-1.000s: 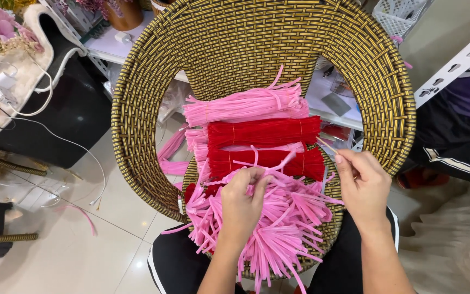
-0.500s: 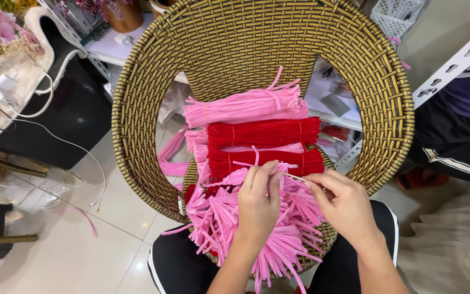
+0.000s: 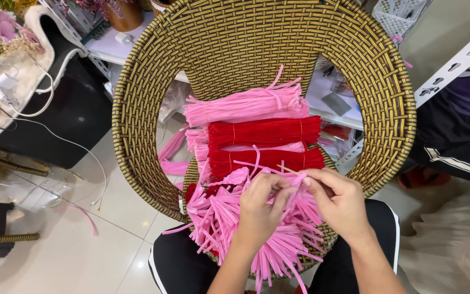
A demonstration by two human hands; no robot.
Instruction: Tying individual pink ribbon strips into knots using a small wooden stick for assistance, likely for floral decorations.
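Pink pipe cleaner [image 3: 295, 182]: one fuzzy pink stem is pinched between both hands, just above a loose heap of short pink pieces [image 3: 246, 228] that lies on the seat of a woven chair [image 3: 257, 49].

The head camera, the only view, looks straight down. The left hand [image 3: 262, 209] is curled nearly closed, its thumb and first fingers gripping the stem from one side. The right hand [image 3: 341, 198] is also mostly closed, its fingertips meeting the left ones on the same stem, so that the two hands touch at the tips. A thin pale stick [image 3: 286, 170] pokes out just above where the fingers meet; I cannot tell whether it is a bare wire end or a separate stick. Holding the stem with both hands close together probably gives control for bending or twisting so limp a thing.

Behind the hands, three tidy bundles lie across the chair seat: a long pink bundle [image 3: 246, 104] furthest away, a red bundle [image 3: 265, 132] just in front of it, and a second red bundle [image 3: 267, 159] touching the loose heap. They lie side by side, within easy reach, and seem sorted by colour. The chair's round back rises behind them and keeps the bundles from sliding off.

The person's knees, in black trousers [image 3: 180, 267], sit on either side of the seat edge. A white tiled floor [image 3: 55, 256] shows on the left, with white cables [image 3: 44, 128] trailing over it, and a white shelf [image 3: 452, 60] stands to the right.
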